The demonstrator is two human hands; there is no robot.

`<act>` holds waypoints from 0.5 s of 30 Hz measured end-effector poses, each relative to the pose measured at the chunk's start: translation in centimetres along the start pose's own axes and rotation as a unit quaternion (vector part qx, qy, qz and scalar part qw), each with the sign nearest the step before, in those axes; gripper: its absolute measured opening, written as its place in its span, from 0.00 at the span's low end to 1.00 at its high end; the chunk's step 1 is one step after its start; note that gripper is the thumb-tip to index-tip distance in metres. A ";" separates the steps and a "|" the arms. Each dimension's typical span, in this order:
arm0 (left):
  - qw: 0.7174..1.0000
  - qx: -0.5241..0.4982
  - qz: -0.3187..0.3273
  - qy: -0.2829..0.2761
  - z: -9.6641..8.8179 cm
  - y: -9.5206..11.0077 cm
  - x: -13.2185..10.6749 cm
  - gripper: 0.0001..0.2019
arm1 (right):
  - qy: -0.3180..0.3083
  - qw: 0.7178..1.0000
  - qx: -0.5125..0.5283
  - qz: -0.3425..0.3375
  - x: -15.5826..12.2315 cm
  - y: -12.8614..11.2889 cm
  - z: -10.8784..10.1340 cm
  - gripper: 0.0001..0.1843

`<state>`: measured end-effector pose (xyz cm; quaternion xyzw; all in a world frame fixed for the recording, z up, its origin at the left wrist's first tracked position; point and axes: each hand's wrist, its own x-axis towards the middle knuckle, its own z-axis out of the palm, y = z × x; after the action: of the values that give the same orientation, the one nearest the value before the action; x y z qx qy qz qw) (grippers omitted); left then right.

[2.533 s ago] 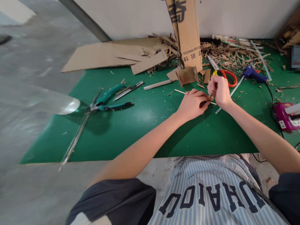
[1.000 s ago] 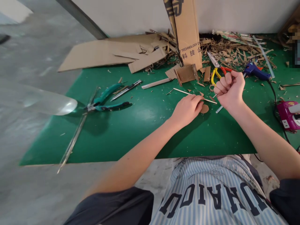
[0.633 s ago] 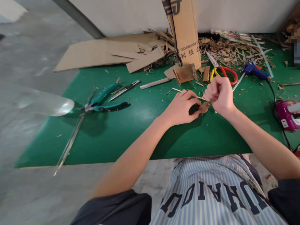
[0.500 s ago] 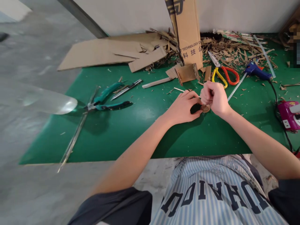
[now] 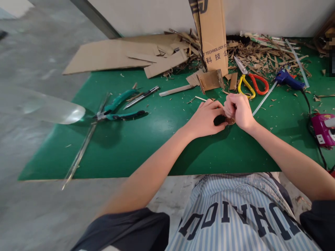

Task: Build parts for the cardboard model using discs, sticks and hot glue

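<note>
L hand [image 5: 206, 118] pinches cardbd disc [image 5: 230, 121] at edge; R hand [image 5: 239, 110] clenched w/ contents hidden, just o/ it.

A partly hidden brown disc [image 5: 230, 121] sits between the hands [image 5: 205, 118] [image 5: 240, 111], a thin pale stick [image 5: 200, 99] poking out beyond.

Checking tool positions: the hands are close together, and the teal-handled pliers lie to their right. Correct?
Wrong side: the head view shows the teal-handled pliers to the left of the left hand and right hand, which are indeed close together.
</note>
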<state>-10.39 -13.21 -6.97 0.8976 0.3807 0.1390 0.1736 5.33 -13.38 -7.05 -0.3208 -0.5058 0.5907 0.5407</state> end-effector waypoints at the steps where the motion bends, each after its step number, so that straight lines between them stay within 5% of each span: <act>1: 1.000 -0.008 -0.002 0.001 0.0 0.0 0.0 0.10 | 0.002 1.000 0.003 -0.003 0.0 0.1 0.0 0.32; 15: 0.994 -0.102 0.000 0.028 0.6 -1.0 0.5 0.09 | 0.017 0.999 -0.022 -0.024 -0.1 0.9 0.3 0.29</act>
<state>-10.40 -12.30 -7.88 0.8707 0.3692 0.2027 0.2538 4.76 -13.43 -7.80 -0.3305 -0.5172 0.5608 0.5557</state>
